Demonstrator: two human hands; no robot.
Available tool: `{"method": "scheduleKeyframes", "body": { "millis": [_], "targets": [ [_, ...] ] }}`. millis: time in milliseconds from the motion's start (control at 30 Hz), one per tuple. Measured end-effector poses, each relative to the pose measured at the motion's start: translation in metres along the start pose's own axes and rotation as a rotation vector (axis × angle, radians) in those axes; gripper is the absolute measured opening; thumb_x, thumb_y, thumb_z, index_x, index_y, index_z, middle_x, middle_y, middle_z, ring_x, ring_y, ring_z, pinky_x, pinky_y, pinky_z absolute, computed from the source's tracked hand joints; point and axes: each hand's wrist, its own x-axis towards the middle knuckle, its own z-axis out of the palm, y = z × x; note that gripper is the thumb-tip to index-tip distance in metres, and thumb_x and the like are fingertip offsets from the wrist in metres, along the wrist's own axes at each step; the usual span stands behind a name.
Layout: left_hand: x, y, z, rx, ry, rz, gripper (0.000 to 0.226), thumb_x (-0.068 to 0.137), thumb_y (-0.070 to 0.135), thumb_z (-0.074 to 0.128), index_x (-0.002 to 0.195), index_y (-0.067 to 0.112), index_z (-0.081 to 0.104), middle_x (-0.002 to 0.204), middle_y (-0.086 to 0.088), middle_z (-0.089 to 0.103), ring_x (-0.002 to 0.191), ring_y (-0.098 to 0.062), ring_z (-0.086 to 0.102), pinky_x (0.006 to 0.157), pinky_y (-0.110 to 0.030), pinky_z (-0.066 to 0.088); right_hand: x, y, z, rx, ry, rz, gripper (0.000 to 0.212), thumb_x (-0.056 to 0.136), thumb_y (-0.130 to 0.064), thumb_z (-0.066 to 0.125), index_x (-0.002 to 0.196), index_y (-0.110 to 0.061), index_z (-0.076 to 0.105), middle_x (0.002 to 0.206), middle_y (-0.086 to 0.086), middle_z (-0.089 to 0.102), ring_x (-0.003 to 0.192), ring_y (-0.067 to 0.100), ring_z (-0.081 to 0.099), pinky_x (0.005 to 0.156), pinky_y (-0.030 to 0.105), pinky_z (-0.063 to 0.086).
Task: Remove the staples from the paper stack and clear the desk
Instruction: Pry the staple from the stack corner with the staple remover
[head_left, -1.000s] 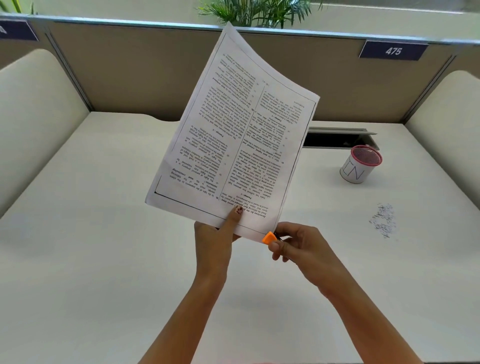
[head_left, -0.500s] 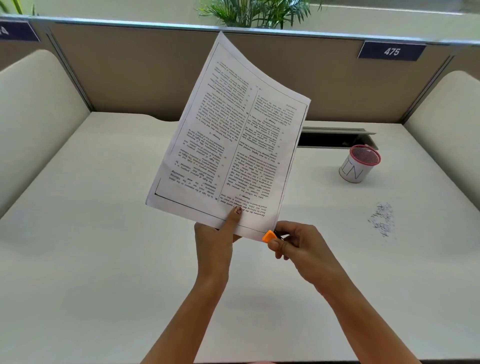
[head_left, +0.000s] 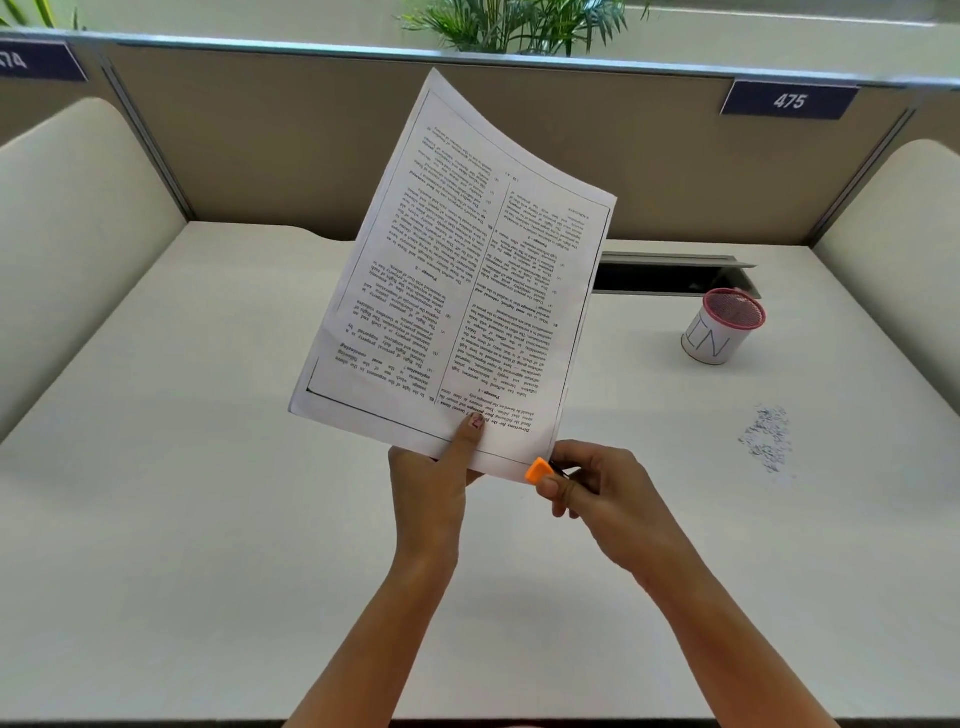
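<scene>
The white printed paper stack (head_left: 457, 291) is held upright above the pale table (head_left: 208, 519), pinched at its lower edge by the left hand (head_left: 431, 483) — thumb pressed on the front sheet. At the stack's lower right corner an orange-tipped staple remover (head_left: 539, 471) is gripped in the right hand (head_left: 602, 499), fingers closed around it. To the right stands a pink mesh cup wrapped in white paper (head_left: 719, 330); its contents cannot be made out. A scatter of small grey bits (head_left: 768, 439) lies nearby. Compared with half a second earlier, little has changed — stack and hands are held alike.
</scene>
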Motion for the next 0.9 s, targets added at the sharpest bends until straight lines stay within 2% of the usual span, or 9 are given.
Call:
{"method": "scheduleKeyframes", "body": {
  "millis": [233,367,467,567,700,767,833,900],
  "targets": [
    [-0.002,0.0,0.0,-0.001,-0.002,0.0,0.05,0.086,0.005,0.066,0.118,0.04,0.05,0.117,0.009,0.066,0.101,-0.01,0.067,0.076,-0.034,0.06,-0.005,0.001,-0.001,0.032,-0.047,0.008,0.011,0.09,-0.015,0.063,0.096,-0.022,0.069,0.08,-0.013,0.066,0.06,0.007,0.056,0.062,0.025,0.043],
    [-0.002,0.002,0.0,-0.006,-0.003,0.004,0.049,0.085,0.005,0.067,0.11,0.044,0.052,0.114,0.011,0.066,0.1,-0.011,0.068,0.075,-0.032,0.059,-0.011,-0.003,-0.005,0.068,-0.128,0.011,0.01,0.095,-0.022,0.056,0.096,-0.024,0.065,0.068,-0.02,0.061,0.058,0.004,0.052,0.057,0.014,0.039],
    [-0.003,0.002,0.0,-0.019,-0.002,-0.006,0.048,0.085,0.004,0.067,0.109,0.043,0.053,0.116,0.009,0.067,0.102,-0.013,0.068,0.077,-0.034,0.059,-0.014,-0.009,-0.01,0.097,-0.181,0.023,0.018,0.096,-0.029,0.051,0.097,-0.019,0.067,0.064,-0.011,0.059,0.056,0.007,0.047,0.051,0.008,0.034],
    [-0.006,0.002,0.0,-0.031,-0.001,-0.002,0.047,0.085,0.004,0.067,0.11,0.042,0.054,0.115,0.009,0.068,0.101,-0.011,0.068,0.077,-0.033,0.059,-0.015,-0.011,-0.013,0.105,-0.212,0.014,0.023,0.096,-0.03,0.049,0.095,-0.016,0.067,0.063,-0.004,0.056,0.055,0.007,0.045,0.05,0.009,0.034],
    [-0.01,0.002,0.003,-0.045,0.048,-0.009,0.046,0.084,0.006,0.068,0.105,0.044,0.054,0.106,0.017,0.068,0.095,-0.004,0.068,0.073,-0.026,0.058,-0.015,-0.01,-0.013,0.152,-0.23,0.012,0.021,0.098,-0.026,0.046,0.095,-0.014,0.064,0.058,-0.017,0.053,0.051,0.002,0.045,0.048,0.01,0.033],
    [-0.011,0.0,0.003,-0.052,0.062,-0.019,0.045,0.084,0.007,0.069,0.107,0.042,0.054,0.109,0.014,0.068,0.096,-0.006,0.069,0.075,-0.028,0.058,-0.015,-0.01,-0.011,0.202,-0.232,0.011,0.021,0.095,-0.028,0.047,0.1,-0.013,0.06,0.065,-0.018,0.053,0.052,0.006,0.045,0.048,0.012,0.033],
    [-0.011,0.0,0.003,-0.057,0.077,-0.021,0.044,0.084,0.006,0.069,0.108,0.04,0.054,0.111,0.012,0.068,0.098,-0.007,0.069,0.076,-0.029,0.059,-0.015,-0.01,-0.009,0.275,-0.198,0.033,0.033,0.089,-0.036,0.05,0.107,-0.008,0.051,0.075,-0.011,0.055,0.055,0.012,0.045,0.047,0.015,0.032],
    [-0.009,0.002,0.001,-0.071,0.094,-0.015,0.044,0.084,0.005,0.069,0.107,0.039,0.055,0.11,0.013,0.069,0.097,-0.007,0.069,0.075,-0.03,0.059,-0.015,-0.008,-0.01,0.312,-0.172,0.038,0.043,0.086,-0.042,0.05,0.107,-0.005,0.042,0.074,-0.01,0.054,0.057,0.016,0.044,0.048,0.019,0.03]
  ]
}}
